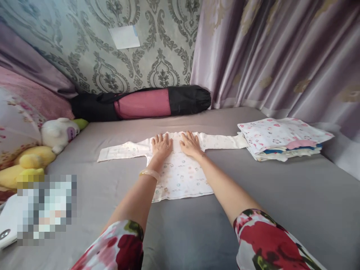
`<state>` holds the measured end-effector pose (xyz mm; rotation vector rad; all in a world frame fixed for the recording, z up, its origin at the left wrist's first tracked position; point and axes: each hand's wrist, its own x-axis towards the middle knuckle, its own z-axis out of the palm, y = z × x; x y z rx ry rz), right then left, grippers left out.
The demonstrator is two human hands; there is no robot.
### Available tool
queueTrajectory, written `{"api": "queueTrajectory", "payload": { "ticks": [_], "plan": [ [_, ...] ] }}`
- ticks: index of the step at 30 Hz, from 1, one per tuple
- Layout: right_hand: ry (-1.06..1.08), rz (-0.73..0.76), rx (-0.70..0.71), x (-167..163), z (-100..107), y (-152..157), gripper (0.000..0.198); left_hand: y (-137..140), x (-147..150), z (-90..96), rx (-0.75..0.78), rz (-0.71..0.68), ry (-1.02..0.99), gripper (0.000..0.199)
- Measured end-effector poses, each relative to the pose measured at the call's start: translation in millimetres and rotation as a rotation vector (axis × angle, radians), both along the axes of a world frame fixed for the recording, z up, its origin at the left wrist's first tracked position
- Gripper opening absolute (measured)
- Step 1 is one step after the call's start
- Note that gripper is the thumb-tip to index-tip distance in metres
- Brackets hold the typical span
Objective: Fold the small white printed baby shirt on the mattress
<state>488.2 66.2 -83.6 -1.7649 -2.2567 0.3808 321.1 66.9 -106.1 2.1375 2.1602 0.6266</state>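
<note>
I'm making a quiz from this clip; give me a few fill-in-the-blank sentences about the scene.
1. Both hands lie flat on a small white ____ spread on the grey bed.
2. The left hand has a pale ____ at its wrist.
3. Beside the right hand, a stack of folded clothes lies to the ____.

Missing words: shirt; bracelet; right

A small long-sleeved baby shirt lies flat and spread open on the grey bed sheet, near the middle of the bed and closer to its far edge. It is white with a fine scattered print of tiny coloured motifs. Both sleeves stretch straight out sideways, the left one toward the pillow end, the right one reaching a stack of folded clothes. The hem points toward the near edge, its lower corners slightly rumpled.
</note>
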Motion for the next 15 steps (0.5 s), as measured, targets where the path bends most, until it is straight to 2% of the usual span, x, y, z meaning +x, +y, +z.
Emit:
{"api": "queueTrajectory", "payload": {
  "ticks": [3,5,7,9,12,15],
  "plan": [
    [0.293,0.015,-0.077,17,6,2,0.044,-4,0,3.5,0.015,-0.008,0.006,0.049],
    [0.598,-0.062,-0.102,29,9,3,0.035,-7,1,6.7,-0.013,-0.010,0.030,0.050],
    [0.926,-0.256,-0.091,40,10,5,0.024,-9,1,9.4,-0.045,-0.008,0.055,0.051],
    [1.142,-0.497,-0.049,53,8,7,0.018,-10,2,11.2,-0.061,-0.003,0.073,0.053],
    [1.191,-0.744,0.068,74,2,7,0.019,-11,2,12.6,-0.078,0.001,0.086,0.054],
    [1.113,-0.843,0.227,98,-5,4,0.025,-11,3,13.8,-0.091,0.004,0.089,0.055]
  ]
}}
